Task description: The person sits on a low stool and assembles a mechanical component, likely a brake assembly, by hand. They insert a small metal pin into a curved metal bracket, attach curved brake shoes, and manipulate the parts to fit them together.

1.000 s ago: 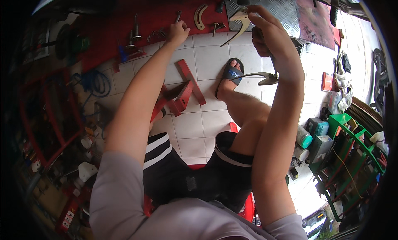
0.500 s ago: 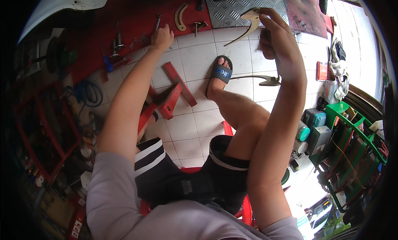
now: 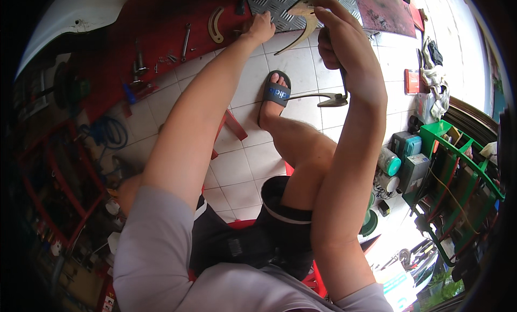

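My left hand [image 3: 261, 27] is at the edge of the red work surface, its fingers curled down over the spot where small bolt-like parts lie. Whatever it grips is hidden beneath it. Raised over the tiled floor, my right hand [image 3: 338, 38] is closed around a metal part with two curved, hook-like arms [image 3: 307, 33]. One arm curves down near the fingertips, and the other sticks out below the wrist. A curved slotted bracket [image 3: 215, 25] and a wrench [image 3: 186, 42] lie left of my left hand, with several small screws [image 3: 167, 59] beyond the wrench.
A diamond-pattern metal plate [image 3: 285, 13] lies at the far side. Below my left forearm stands a red metal frame [image 3: 232, 127]. My sandalled foot [image 3: 276, 88] rests on the tiles. At right are a green rack [image 3: 458, 150], cases and jars; at left, a coiled blue hose [image 3: 110, 131].
My left hand has moved right, away from the wrench, to the small parts near the metal plate. My right hand still holds the curved metal part; the whole view has shifted slightly.
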`<state>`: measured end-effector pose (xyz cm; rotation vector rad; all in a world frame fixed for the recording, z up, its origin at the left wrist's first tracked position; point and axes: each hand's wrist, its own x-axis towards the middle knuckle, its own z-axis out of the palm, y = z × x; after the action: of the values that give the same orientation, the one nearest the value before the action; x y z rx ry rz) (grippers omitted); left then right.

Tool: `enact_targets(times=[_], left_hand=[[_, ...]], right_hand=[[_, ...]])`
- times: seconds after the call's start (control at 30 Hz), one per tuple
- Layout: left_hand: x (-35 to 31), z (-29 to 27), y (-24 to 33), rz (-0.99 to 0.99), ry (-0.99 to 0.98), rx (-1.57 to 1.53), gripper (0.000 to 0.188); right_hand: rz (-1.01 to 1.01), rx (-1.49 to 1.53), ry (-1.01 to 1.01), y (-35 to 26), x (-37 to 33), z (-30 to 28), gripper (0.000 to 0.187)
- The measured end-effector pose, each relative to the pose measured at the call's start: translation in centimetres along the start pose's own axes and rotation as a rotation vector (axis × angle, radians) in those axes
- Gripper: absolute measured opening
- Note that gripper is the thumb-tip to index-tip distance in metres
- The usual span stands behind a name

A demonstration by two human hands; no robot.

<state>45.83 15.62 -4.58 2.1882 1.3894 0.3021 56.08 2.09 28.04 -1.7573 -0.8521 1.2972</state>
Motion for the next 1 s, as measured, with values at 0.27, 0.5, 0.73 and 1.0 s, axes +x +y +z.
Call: enact_targets(times=[0.27, 0.5, 0.73, 1.0], left_hand=[[0.7, 0.8, -2.5, -0.019, 0.065, -0.039, 0.03], [-1.8, -2.0, -5.3, -0.004, 0.075, -0.094, 0.014], [-6.2, -7.3, -11.3, 0.092, 0.159, 0.051, 0.015], [-9.2, -10.5, -15.3, 0.038, 0.194, -0.007, 0.014]], right_hand=[[0.059, -0.109, 0.021, -1.8, -0.3, -0.1, 0.027], [0.057, -0.165, 0.027, -2.7, -0.9, 0.5, 0.029], [0.092, -0.175, 0.014, -2.8, -0.6, 0.9, 0.029], [0.135, -0.175, 0.003, -3.8, -0.7, 1.8, 0.028]])
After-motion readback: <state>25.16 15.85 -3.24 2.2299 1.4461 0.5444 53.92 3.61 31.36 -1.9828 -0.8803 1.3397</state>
